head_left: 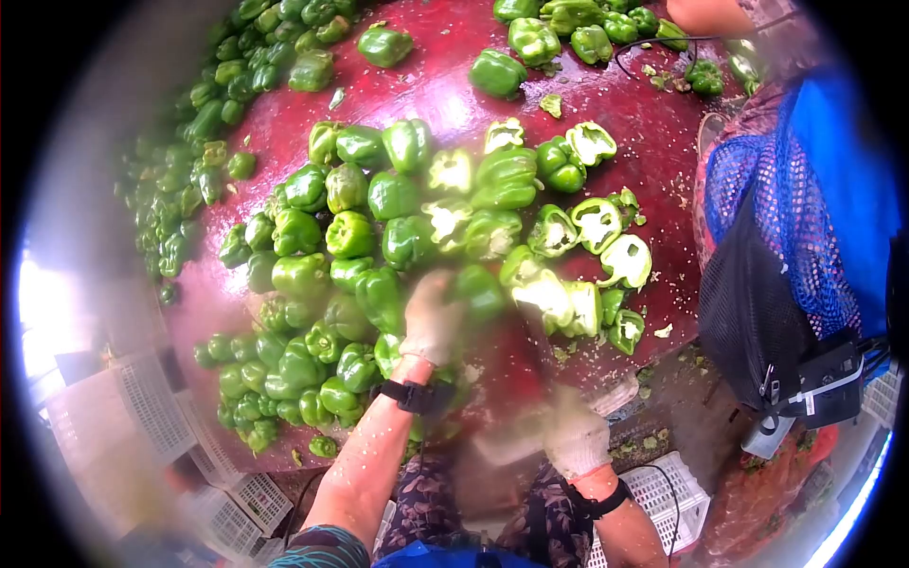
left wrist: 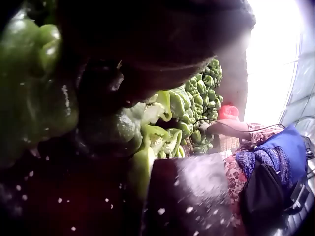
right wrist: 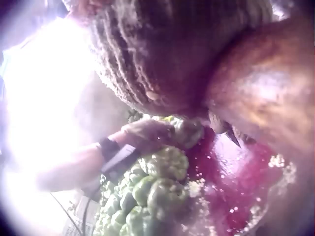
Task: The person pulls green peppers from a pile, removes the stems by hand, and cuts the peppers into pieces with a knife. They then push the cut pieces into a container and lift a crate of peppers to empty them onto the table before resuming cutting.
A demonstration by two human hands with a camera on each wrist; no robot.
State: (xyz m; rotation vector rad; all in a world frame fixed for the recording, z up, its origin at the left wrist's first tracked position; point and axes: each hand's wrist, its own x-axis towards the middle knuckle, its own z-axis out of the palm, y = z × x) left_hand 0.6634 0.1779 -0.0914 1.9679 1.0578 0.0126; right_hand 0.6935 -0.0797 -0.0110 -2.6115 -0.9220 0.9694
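Note:
My left hand (head_left: 431, 312), in a pale glove, holds a whole green bell pepper (head_left: 480, 292) over the red table. The right wrist view also shows this left hand (right wrist: 147, 133) with its fingers at the pepper (right wrist: 188, 132). Gloved too, my right hand (head_left: 578, 440) grips a cleaver, whose broad blade (left wrist: 192, 191) is wet and flecked with seeds in the left wrist view. The head view blurs the blade just right of the held pepper. Several cut peppers (head_left: 598, 224) with pale insides lie beyond the blade. Whole peppers (head_left: 348, 234) crowd around my left hand.
Many more peppers (head_left: 194, 180) are heaped along the table's left side, others at the far edge. The red tabletop (head_left: 663, 189) is strewn with seeds and scraps. At right are a blue mesh bag (head_left: 748, 189) and a black bag (head_left: 748, 293). White crates (head_left: 663, 502) stand below the table.

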